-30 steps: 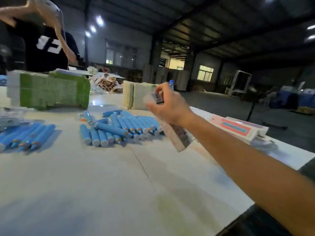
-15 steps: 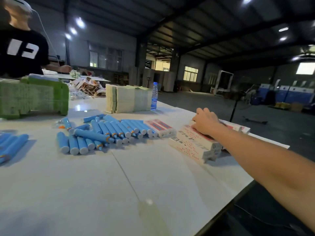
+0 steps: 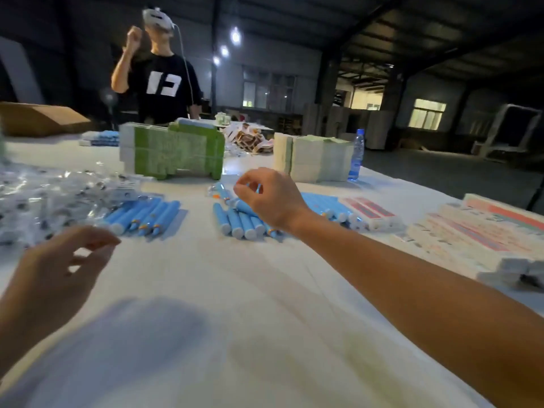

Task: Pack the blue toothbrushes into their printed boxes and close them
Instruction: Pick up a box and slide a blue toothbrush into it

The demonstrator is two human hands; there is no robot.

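Head view: a wide white table (image 3: 265,290) fills the lower frame, running back into a dim warehouse. Behind its far edge stands a person in a black shirt (image 3: 162,83) with white print, one arm raised. On the far part of the table sits a green-and-white stack of flat cartons (image 3: 173,150), and to its right a paler stack of cartons (image 3: 315,159) with a blue-capped water bottle (image 3: 356,156) just beside it. At the right edge lies a pile of printed boxes (image 3: 477,231), red and blue stripes on white, with two more printed boxes (image 3: 369,212) nearer the middle. A heap of clear plastic bags (image 3: 53,198) covers the left side. The blue toothbrushes lie in two groups: the larger group (image 3: 238,220) at centre, reaching to the right behind the wrist, and a smaller group (image 3: 147,214) just beside the bags. The right hand (image 3: 273,198) hovers over the central group, fingers loosely curled with thumb and forefinger drawn near each other, holding nothing that can be seen. The left hand (image 3: 56,272) hangs above the bare table at lower left, fingers relaxed and spread, empty.
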